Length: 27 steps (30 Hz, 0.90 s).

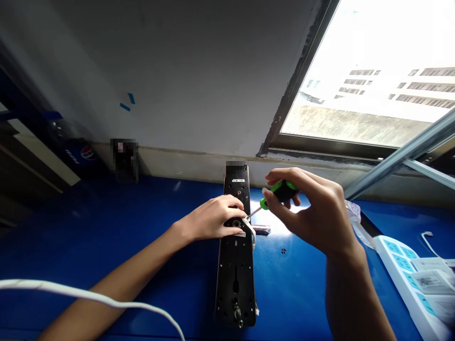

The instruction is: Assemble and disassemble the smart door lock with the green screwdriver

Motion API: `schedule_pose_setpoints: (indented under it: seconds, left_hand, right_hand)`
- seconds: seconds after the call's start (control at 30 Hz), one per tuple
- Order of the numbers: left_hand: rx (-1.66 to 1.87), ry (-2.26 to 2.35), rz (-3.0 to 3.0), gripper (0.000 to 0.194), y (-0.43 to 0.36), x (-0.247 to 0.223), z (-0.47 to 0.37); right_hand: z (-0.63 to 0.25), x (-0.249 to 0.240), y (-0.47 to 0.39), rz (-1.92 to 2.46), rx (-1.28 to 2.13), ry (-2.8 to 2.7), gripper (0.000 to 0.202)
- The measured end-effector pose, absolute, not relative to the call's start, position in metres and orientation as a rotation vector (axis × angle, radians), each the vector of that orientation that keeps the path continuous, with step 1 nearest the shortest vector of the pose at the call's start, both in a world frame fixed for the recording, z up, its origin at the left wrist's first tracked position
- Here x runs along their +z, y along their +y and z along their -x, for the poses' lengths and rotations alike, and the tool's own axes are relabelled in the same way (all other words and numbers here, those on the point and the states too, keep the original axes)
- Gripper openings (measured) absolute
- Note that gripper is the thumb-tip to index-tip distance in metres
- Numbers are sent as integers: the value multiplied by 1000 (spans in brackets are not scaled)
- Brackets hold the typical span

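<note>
A long black metal housing [235, 279] with a "CE 16" label, screw holes and a shaft at its near end lies lengthwise in front of me. Across its middle rests my left hand [216, 219], gripping it with thumb and fingers bent around a round fitting. Beside the left fingertips a white cable [253, 237] loops over the housing's right edge. My right hand [309, 203] is closed around the green and black handle of a screwdriver [284, 191]. The screwdriver's tilted shaft points down-left, its tip at the white cable's end near the left index finger; exact contact is unclear.
The blue tabletop [159, 284] meets a wall behind. A white power strip [405, 274] lies at right, near a metal bar [401, 156] below the window. A thick white cable [106, 299] crosses the lower left. A Pepsi bottle [83, 154] lies at far left.
</note>
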<state>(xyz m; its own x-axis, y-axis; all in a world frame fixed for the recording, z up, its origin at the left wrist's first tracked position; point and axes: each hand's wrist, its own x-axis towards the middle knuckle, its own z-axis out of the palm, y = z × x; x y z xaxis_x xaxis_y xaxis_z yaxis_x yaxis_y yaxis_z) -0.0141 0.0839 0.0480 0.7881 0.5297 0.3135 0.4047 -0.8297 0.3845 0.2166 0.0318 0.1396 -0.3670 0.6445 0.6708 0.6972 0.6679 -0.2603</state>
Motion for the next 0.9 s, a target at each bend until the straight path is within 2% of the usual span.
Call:
schedule_pose_setpoints:
  seconds: [0.1,0.17,0.27,0.43,0.6,0.8,0.83,0.9]
  left_hand:
    - [572,724,-2661,32,80,54,14]
    - [563,729,-2664,31,78,56,13]
    - [550,741,-2674,30,76,58,12]
    - [486,757,-2694,30,75,59,12]
    - [454,781,-2717,31,74,60,13]
    - [444,802,-2717,32,72,62,14]
    - [443,808,-2718,32,72,63,14]
    - [448,816,-2714,32,71,63,14]
  right_hand:
    - [-217,138,33,1109,-201,-1992,14]
    - [-217,138,33,1099,-160,-2025,11]
    - [-218,140,31,1078,-55,-2136,33]
    - [-219,139,30,1122,-77,-2127,21]
    - [-219,139,31,1043,39,-2177,48]
    - [-220,138,32,1077,-62,-2110,17]
    - [-220,139,32,1069,-56,-2108,16]
    - [-220,139,32,1044,-24,-2123,28]
